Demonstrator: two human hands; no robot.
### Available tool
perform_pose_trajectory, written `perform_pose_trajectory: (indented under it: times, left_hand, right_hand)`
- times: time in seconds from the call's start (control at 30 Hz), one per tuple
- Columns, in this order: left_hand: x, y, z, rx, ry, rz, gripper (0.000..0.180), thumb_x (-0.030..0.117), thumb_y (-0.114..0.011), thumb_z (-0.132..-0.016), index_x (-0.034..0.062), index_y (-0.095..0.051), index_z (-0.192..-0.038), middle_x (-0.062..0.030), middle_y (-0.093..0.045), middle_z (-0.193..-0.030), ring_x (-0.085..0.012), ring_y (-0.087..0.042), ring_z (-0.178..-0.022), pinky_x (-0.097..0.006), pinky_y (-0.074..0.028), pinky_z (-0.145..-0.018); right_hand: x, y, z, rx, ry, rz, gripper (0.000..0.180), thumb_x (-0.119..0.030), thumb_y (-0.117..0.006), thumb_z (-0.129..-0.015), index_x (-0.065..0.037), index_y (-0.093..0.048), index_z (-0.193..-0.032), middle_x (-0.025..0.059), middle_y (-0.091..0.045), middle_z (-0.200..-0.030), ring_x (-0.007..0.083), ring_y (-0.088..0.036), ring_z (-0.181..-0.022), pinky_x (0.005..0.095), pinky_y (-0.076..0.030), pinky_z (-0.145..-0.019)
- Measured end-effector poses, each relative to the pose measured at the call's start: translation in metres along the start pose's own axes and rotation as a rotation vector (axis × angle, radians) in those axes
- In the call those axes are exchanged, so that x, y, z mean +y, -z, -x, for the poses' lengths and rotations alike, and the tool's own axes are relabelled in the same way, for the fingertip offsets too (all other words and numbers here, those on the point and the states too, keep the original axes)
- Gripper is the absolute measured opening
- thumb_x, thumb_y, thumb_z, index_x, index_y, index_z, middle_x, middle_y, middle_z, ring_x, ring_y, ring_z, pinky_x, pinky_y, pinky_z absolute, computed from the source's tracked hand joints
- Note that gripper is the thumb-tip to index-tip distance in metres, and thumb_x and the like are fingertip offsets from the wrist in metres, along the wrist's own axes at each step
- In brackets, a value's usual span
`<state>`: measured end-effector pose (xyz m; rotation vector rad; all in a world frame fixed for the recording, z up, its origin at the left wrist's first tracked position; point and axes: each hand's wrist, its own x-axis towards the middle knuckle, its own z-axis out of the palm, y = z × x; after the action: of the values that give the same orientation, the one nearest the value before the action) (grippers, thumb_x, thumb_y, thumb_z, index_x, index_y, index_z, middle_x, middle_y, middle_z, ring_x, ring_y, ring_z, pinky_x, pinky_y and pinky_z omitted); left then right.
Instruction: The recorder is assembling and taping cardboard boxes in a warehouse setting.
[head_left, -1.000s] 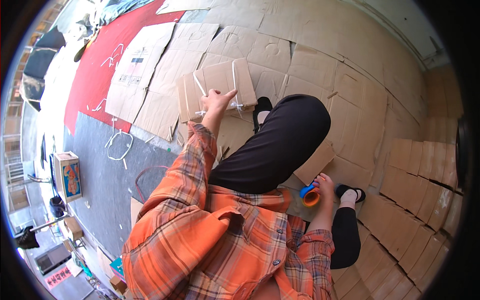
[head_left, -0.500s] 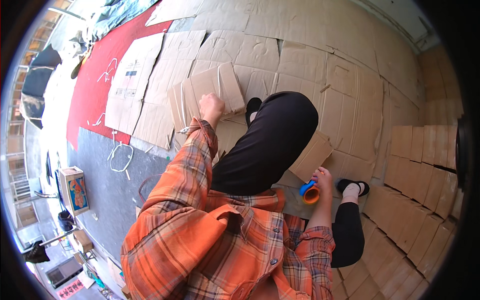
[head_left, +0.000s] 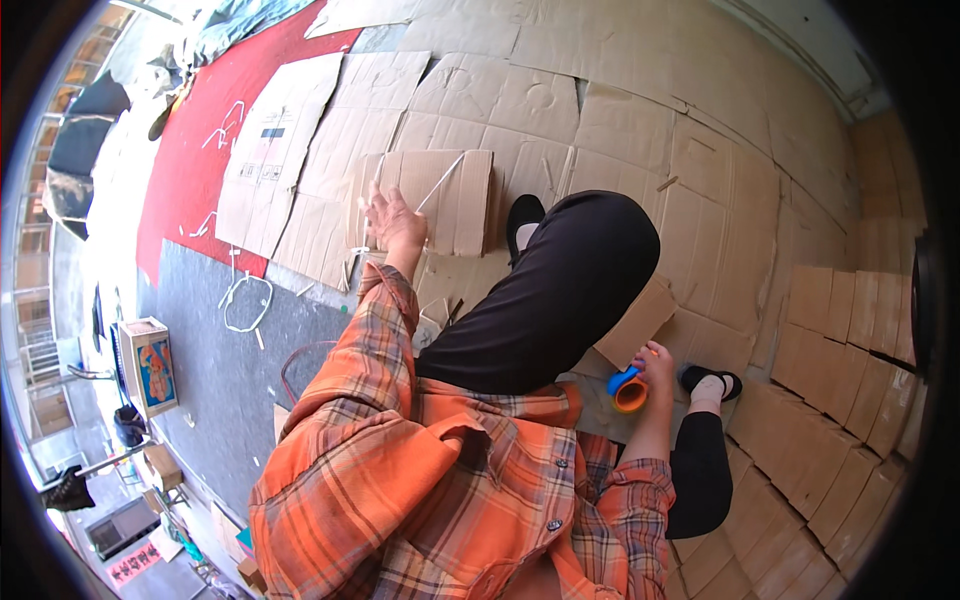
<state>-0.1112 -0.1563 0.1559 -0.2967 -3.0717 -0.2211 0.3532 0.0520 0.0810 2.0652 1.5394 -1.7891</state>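
Cardboard bundle point(head_left: 452, 218) lies beneath the loosely spread left hand point(head_left: 399, 222); the right hand point(head_left: 656, 367) clasps a blue-and-orange ring-shaped tool point(head_left: 625, 383).

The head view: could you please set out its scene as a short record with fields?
Left hand: over the cardboard bundle, fingers spread; contact with its white straps unclear
Right hand: holding a blue-and-orange tape dispenser
Bundle: lying on flattened cardboard
Far left of bundle: red floor covering
Lower right: stacked brown cardboard
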Motion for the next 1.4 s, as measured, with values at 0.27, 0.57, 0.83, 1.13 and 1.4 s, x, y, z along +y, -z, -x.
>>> perform_pose_trajectory:
  times: [0.27,0.57,0.83,1.13,1.4]
  left_hand:
    - [-0.036,0.011,-0.043,-0.436,0.158,0.049,0.124,0.041,-0.085,-0.054,0.0244,-0.008,-0.148,-0.0175,-0.019,-0.150,-0.0397,-0.023,-0.136,-0.066,-0.029,-0.099]
    - [-0.026,0.006,-0.047,-0.454,0.135,-0.042,0.116,0.047,-0.085,-0.053,0.0104,-0.022,-0.143,-0.0213,-0.041,-0.134,-0.0375,-0.035,-0.127,-0.059,-0.035,-0.097]
    - [-0.031,0.005,-0.040,-0.527,0.039,-0.030,0.052,0.039,-0.076,-0.062,0.0054,-0.064,-0.101,-0.0154,-0.067,-0.094,-0.0337,-0.063,-0.093,-0.045,-0.047,-0.085]
    - [-0.063,-0.031,-0.051,-0.305,-0.195,0.184,0.024,0.020,-0.059,-0.069,0.0033,-0.065,-0.085,-0.0211,-0.066,-0.085,-0.0359,-0.065,-0.083,-0.045,-0.050,-0.075]
    - [-0.035,0.025,-0.108,-0.256,-0.381,0.030,0.028,0.024,-0.060,-0.072,0.0017,-0.066,-0.088,-0.0215,-0.066,-0.084,-0.0354,-0.065,-0.082,-0.042,-0.050,-0.075]
  right_hand:
    - [-0.007,-0.005,0.009,0.013,-0.012,-0.008,0.041,-0.019,-0.060,-0.084,-0.004,-0.053,-0.121,0.0038,-0.063,-0.081,0.0111,-0.061,-0.064,0.0214,-0.042,-0.046]
    - [-0.011,-0.004,0.007,0.014,0.006,-0.029,0.041,-0.019,-0.059,-0.084,-0.003,-0.052,-0.121,0.0038,-0.063,-0.081,0.0103,-0.060,-0.062,0.0209,-0.041,-0.044]
    - [-0.117,0.018,0.051,0.207,0.515,-0.343,0.030,-0.014,-0.056,-0.091,-0.004,-0.055,-0.120,0.0032,-0.064,-0.088,0.0090,-0.060,-0.075,0.0207,-0.046,-0.064]
    - [-0.251,-0.020,0.192,0.087,1.026,-0.051,0.027,-0.007,-0.061,-0.087,-0.002,-0.061,-0.113,0.0035,-0.063,-0.084,0.0103,-0.058,-0.075,0.0246,-0.047,-0.072]
    - [-0.185,0.049,0.183,0.239,0.679,0.132,0.028,-0.008,-0.061,-0.087,-0.003,-0.061,-0.114,-0.0012,-0.057,-0.077,0.0062,-0.052,-0.071,0.0211,-0.044,-0.065]
